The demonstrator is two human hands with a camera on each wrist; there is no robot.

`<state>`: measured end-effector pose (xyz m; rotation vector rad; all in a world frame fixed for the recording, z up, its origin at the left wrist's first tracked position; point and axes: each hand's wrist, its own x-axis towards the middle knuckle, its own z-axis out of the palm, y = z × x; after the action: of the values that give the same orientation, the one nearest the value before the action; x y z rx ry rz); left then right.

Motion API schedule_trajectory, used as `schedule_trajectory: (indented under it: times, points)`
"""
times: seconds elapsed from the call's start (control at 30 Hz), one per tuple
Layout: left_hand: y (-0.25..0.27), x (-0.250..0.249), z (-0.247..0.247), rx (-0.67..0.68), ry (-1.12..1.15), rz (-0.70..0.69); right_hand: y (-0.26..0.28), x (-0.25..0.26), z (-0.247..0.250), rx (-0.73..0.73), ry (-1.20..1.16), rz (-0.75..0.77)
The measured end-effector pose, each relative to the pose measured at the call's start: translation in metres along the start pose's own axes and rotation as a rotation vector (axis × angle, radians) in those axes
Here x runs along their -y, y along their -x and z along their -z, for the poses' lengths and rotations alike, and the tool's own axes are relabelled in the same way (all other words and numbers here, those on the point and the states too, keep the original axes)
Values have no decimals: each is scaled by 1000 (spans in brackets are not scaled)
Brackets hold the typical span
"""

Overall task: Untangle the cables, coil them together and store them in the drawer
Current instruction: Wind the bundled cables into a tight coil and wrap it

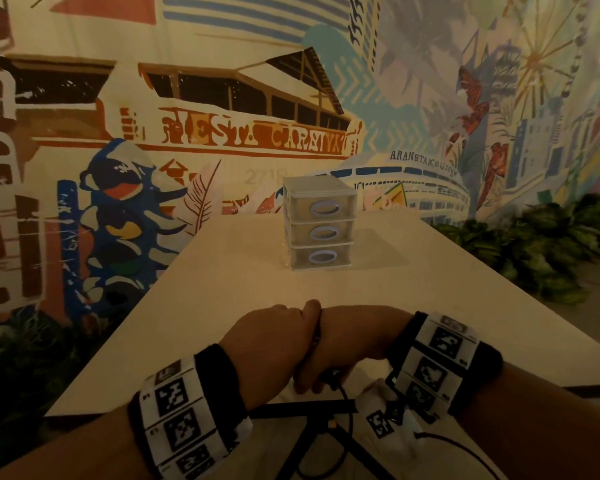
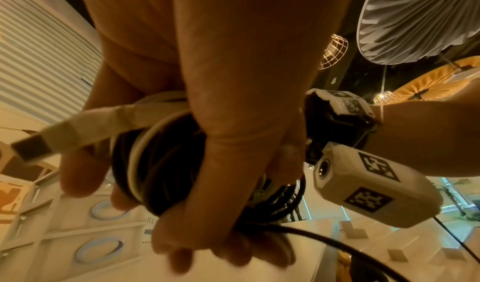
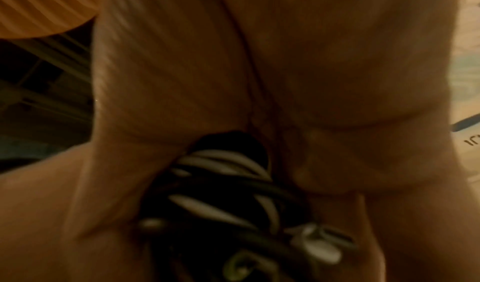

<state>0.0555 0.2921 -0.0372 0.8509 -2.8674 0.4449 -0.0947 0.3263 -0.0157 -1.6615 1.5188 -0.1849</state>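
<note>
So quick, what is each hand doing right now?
Left hand: fingers curled round the coiled bundle of black and white cables.
Right hand: pressed against the left, also gripping the same bundle.

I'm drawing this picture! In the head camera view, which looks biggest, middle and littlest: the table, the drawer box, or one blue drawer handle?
As they look in the head view:
1. Table, biggest by far.
2. Drawer box, standing on the table's far part, so it looks smaller than it would up close.
3. One blue handle, a small ring on a drawer front.
</note>
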Motion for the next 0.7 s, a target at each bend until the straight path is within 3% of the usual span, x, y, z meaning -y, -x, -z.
schedule_trajectory:
  times: [0.17, 0.3, 0.47, 0.63, 0.7]
  points:
    - [4, 1, 5, -82, 56, 66, 4, 1, -2, -117, 33, 1]
    - [7, 3, 11, -31, 34, 17, 3, 4, -4, -135, 80, 22]
    - [3, 4, 9, -113, 79, 44, 7, 3, -5, -213, 155, 94]
    - [17, 27, 12, -260, 315, 61, 17, -10, 6, -232, -24, 199]
    - [25, 41, 16, -255, 493, 116, 22, -16, 11, -240, -98, 271]
